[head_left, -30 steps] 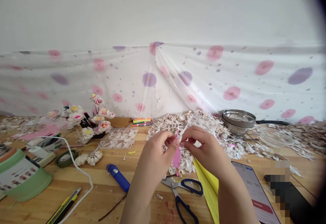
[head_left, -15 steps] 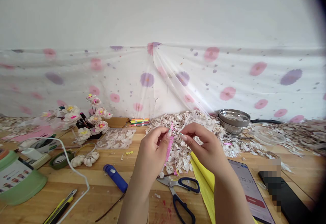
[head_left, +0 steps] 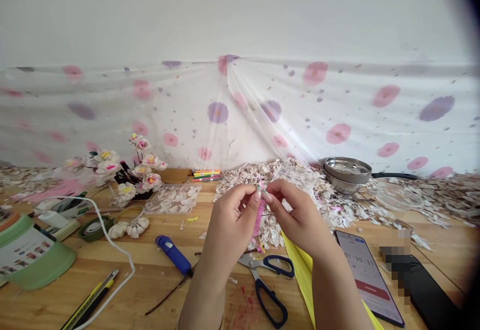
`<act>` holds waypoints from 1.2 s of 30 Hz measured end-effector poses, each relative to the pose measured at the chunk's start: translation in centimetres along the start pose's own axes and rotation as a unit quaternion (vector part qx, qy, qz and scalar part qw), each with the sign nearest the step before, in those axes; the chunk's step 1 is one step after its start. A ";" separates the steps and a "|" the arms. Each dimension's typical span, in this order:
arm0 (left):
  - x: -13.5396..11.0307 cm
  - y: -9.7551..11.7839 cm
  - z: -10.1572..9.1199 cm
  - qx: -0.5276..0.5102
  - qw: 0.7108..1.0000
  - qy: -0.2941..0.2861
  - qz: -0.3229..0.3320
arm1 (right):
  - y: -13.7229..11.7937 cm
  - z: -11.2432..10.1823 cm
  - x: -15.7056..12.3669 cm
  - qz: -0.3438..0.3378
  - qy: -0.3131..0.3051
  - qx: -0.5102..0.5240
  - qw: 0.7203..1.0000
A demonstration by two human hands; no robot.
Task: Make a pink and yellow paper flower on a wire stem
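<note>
Well to the left of the grip, from where I stand, there's a green pot (head_left: 48, 267); nearer in come some white flowers (head_left: 142, 170), beyond the hands, and a blue tool (head_left: 174, 256), on their near side. Then the left hand (head_left: 230, 220), its thumb and finger pinched together, no gap that I can see, on a pink strip (head_left: 258, 222). The strip hangs down between the two hands, its upper end at the fingertips. The right hand (head_left: 298, 215) meets it there, tips drawn together, and seems to pinch that same end; fingers hide the exact hold. Below the grip, on the table side, lie the scissors (head_left: 254, 265), untouched; right of them, yellow paper (head_left: 300, 265) runs under the right forearm. Further right is a phone (head_left: 369, 280).

I'd call this fine fingertip shaping of the strip's end. Next, I reckon, calls for a steady left pinch and a light right one, so the thin strip doesn't tear.
</note>
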State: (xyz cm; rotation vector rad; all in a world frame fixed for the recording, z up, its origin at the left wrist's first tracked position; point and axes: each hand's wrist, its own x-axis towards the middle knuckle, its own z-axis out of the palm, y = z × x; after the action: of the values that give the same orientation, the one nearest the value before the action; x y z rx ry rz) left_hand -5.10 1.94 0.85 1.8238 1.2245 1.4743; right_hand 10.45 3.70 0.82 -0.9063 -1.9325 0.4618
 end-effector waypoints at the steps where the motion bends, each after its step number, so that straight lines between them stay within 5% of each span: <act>1: -0.1 0.1 0.1 -0.002 1.000 0.008 0.004 | -0.1 0.0 0.0 0.003 0.000 -0.008 1.000; 12: -0.3 1.2 0.8 0.002 0.997 0.074 0.032 | -0.5 0.6 0.2 -0.049 0.039 0.011 0.998; 28: -0.3 0.9 0.5 -0.016 1.000 0.012 -0.003 | -0.3 0.5 -0.1 -0.060 0.049 0.009 0.997; 36: -0.4 0.9 0.3 -0.019 0.997 -0.021 0.071 | -0.4 0.6 -0.2 -0.089 0.070 -0.029 0.993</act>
State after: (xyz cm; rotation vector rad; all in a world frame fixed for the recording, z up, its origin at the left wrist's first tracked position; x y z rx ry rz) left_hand -4.52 1.20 1.34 1.9401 1.0578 1.5174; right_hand 9.82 3.32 0.65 -0.7745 -1.8862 0.2324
